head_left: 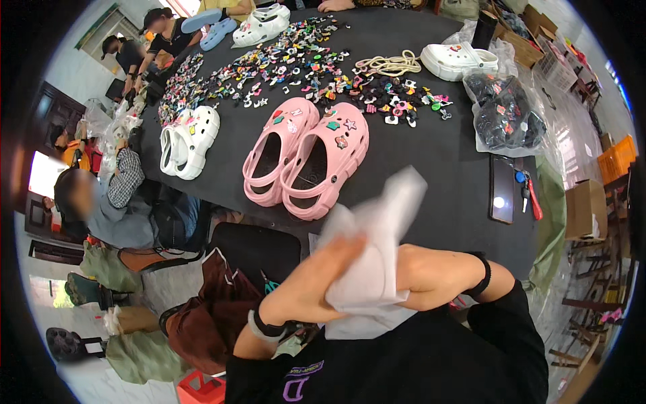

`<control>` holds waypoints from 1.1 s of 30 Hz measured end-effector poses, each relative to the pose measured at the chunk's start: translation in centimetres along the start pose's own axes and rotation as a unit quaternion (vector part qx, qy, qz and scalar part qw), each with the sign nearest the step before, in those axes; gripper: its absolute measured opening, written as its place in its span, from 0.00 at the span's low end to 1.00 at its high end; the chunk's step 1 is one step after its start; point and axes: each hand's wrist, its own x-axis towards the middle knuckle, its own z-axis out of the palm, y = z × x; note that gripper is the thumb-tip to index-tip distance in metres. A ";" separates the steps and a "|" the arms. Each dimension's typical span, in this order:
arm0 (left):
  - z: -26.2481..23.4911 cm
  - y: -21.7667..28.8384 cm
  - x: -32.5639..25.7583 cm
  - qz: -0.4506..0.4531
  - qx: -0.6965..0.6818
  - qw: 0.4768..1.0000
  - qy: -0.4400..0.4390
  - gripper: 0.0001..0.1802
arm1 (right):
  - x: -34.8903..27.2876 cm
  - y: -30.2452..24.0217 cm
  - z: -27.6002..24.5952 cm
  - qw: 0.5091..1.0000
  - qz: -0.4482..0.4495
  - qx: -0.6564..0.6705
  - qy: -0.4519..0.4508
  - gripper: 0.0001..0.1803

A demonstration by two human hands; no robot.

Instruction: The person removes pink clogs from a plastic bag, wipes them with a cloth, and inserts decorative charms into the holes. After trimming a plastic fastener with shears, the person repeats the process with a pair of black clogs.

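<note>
A crumpled white tissue-like sheet (370, 269), smeared by motion, is between my hands in front of my body. My left hand (313, 279) is closed on its left side, with blurred fingertips. My right hand (420, 273) reaches into the sheet from the right, and the sheet covers its fingers. Just beyond them on the black table (424, 188) stands a pair of pink clogs (326, 158) with small charms on their uppers, heels toward me. Neither hand touches the clogs.
Many loose colourful charms (269, 71) spread over the table's far side. White clogs (192, 141) stand left, another white pair (459, 62) far right beside a cord bundle (389, 64). A bagged dark bundle (508, 114), phone (502, 188) and keys (527, 192) lie right. Several people sit left.
</note>
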 end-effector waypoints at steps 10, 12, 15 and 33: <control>2.7 -3.5 -3.6 -0.180 -0.324 0.821 0.435 0.21 | 1.4 -1.3 -2.7 0.915 0.028 -0.247 0.318 0.26; 2.8 -3.6 -3.6 -0.160 -0.288 0.807 0.490 0.22 | 0.3 -0.6 -1.8 0.934 0.009 -0.158 0.319 0.42; 3.5 -3.2 -3.7 -0.122 -0.195 0.836 0.498 0.26 | 0.4 2.5 0.1 0.945 0.079 -0.124 0.291 0.63; 2.4 -2.8 -4.1 0.017 0.175 0.854 0.489 0.48 | -2.3 5.7 1.0 0.941 0.261 -0.079 0.200 0.15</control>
